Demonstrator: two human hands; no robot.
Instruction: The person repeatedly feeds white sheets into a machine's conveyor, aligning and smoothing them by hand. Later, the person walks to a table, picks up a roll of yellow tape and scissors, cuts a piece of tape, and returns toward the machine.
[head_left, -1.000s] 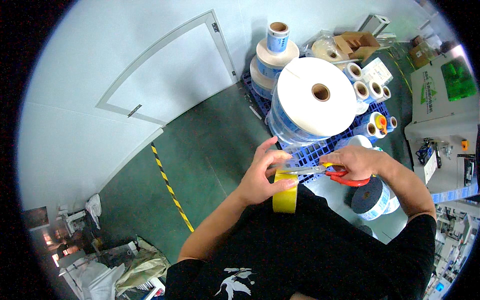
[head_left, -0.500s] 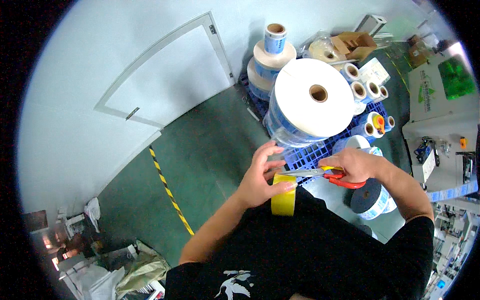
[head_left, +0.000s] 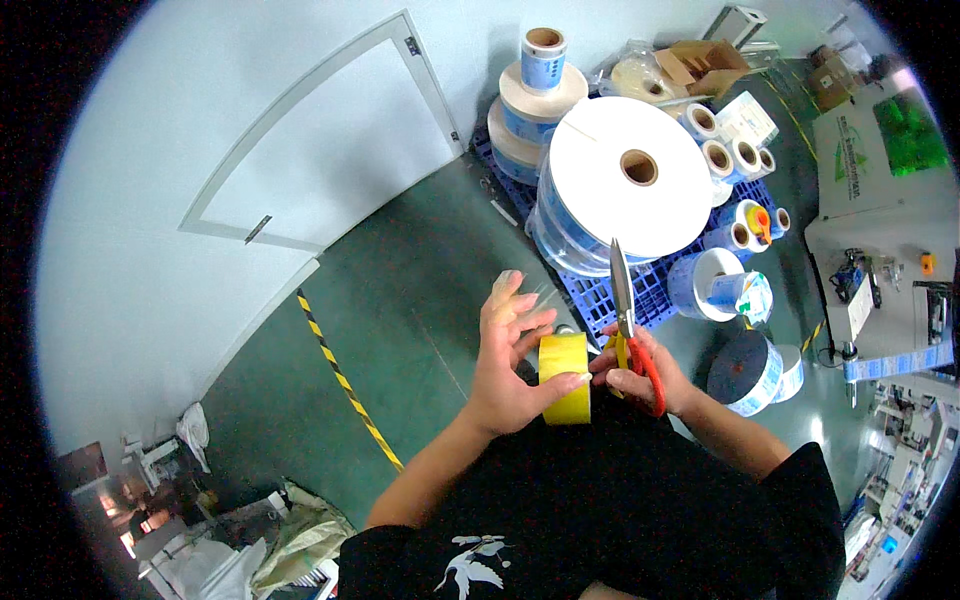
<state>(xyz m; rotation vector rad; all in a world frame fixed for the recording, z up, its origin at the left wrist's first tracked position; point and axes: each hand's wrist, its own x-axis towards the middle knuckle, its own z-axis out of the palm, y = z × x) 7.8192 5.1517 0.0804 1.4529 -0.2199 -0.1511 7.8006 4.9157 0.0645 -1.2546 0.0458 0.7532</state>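
In front of my black shirt, my left hand (head_left: 492, 375) is closed round a roll of yellow tape (head_left: 566, 402), its thumb over the near side and its fingers raised. A clear strip of tape (head_left: 545, 294) hangs from those fingertips, faint and partly blurred. My right hand (head_left: 672, 378) grips scissors (head_left: 622, 290) with red and yellow handles, the blades standing up and pointing away from me. The fingertips of that hand are close to the right side of the roll; I cannot tell whether they touch it.
Beyond my hands, a large white roll (head_left: 590, 135) stands on a blue plastic pallet (head_left: 655, 300) with several smaller label rolls. A dark-topped roll (head_left: 742, 372) is on the floor at right. Left lie a yellow-black floor stripe (head_left: 345, 380) and a white door (head_left: 340, 140).
The scissors have swung from lying across the top of the tape roll to pointing upward. My right hand has come in beside the roll, and my left fingers have lifted with the clear strip.
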